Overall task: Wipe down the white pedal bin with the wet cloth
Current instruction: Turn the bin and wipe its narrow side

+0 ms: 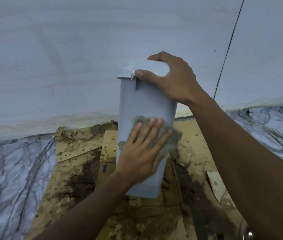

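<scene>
The white pedal bin (142, 104) is tall and narrow and stands on wet cardboard against the wall, in the middle of the head view. My right hand (170, 78) grips its lid from above, thumb on the near edge and fingers curled over the far side. My left hand (140, 149) lies flat with straight fingers on the bin's near face, pressing the grey wet cloth (170, 137) against it. The cloth spreads out past my fingertips toward the bin's right edge. My hand hides part of the cloth.
Stained, wet brown cardboard (78, 177) covers the floor under the bin. Grey-veined marble floor (12, 172) shows at left and right. A pale wall (85, 58) rises right behind the bin, with a thin dark line (229, 49) running down it at right.
</scene>
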